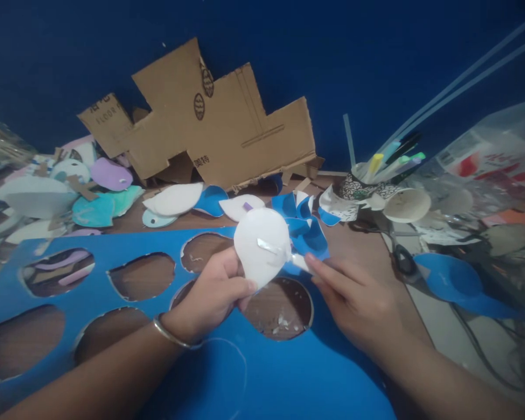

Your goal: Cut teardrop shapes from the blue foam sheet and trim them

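My left hand (221, 283) is closed on the narrow end of a white teardrop-shaped cutout (256, 230), holding it up above the blue sheet. A shiny strip (268, 246) lies across the cutout's face. Between the thumb and fingers of my right hand (354, 294) is a small white stick-like piece (301, 262). Its far end meets or nearly meets the cutout's right edge; its exact kind is unclear. Beneath both hands lies the blue sheet (284, 373), with several teardrop holes cut through it and a pale curved outline near the front.
Cut brown cardboard (227, 128) leans against the blue wall. Bird-shaped pieces, a purple one (111, 174) among them, pile up at left. Blue scraps (310, 233) lie behind the hands. At right are a pen holder (359, 189), a paper cup (406, 205), scissors (403, 259) and plastic bags.
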Demonstrator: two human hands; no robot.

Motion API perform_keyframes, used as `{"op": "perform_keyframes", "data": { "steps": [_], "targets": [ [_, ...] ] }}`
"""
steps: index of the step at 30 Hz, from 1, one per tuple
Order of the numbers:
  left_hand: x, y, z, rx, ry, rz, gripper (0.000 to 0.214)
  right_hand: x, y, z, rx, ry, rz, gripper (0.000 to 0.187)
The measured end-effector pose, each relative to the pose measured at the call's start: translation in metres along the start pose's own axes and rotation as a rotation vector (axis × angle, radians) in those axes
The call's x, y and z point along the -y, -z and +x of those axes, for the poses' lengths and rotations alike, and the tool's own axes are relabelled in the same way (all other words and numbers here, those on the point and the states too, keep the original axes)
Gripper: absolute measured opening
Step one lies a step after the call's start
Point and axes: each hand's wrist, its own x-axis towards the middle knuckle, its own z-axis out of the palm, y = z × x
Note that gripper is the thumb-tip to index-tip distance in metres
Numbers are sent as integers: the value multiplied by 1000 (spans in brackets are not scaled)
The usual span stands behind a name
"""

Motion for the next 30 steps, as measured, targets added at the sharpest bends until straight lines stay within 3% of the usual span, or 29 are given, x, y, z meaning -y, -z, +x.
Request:
{"op": "perform_keyframes", "data": {
  "steps": [9, 19, 30],
  "targets": [
    [1, -5, -2, -81, -18, -43, 24, 1, 4, 2, -7, -11, 103, 34],
    [1, -3, -2, -41, 41, 56, 20, 0, 1, 0, -15, -4, 81, 33],
    [1, -4, -3, -23, -17, 5, 21, 3, 3, 2, -22, 5, 85, 32]
  ]
}}
